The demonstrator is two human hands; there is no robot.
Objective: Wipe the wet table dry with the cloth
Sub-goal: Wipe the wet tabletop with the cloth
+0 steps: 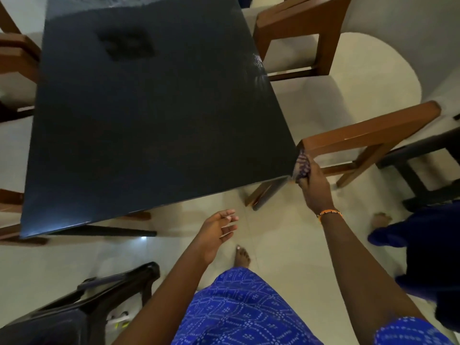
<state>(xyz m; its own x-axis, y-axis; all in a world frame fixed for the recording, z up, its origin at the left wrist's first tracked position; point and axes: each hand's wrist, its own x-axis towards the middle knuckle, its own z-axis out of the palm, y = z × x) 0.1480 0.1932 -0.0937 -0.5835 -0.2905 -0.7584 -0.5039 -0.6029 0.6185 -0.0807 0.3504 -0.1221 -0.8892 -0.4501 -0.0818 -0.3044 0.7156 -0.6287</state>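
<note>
A blue patterned garment (239, 310) fills the bottom edge, cut off by the frame. Above it the left hand (219, 231) hangs over the floor with fingers loose and spread, holding nothing. The right hand (314, 185) clenches the bunched cloth (302, 165), which bulges out beyond its fingertips against the dark table (154, 115) at its near right corner (much of the cloth is hidden in the grip). Past the knuckles stands a wooden chair (368, 135).

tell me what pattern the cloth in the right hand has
Purple-and-white stripes or dots on the cloth, seen in the head view.
</note>
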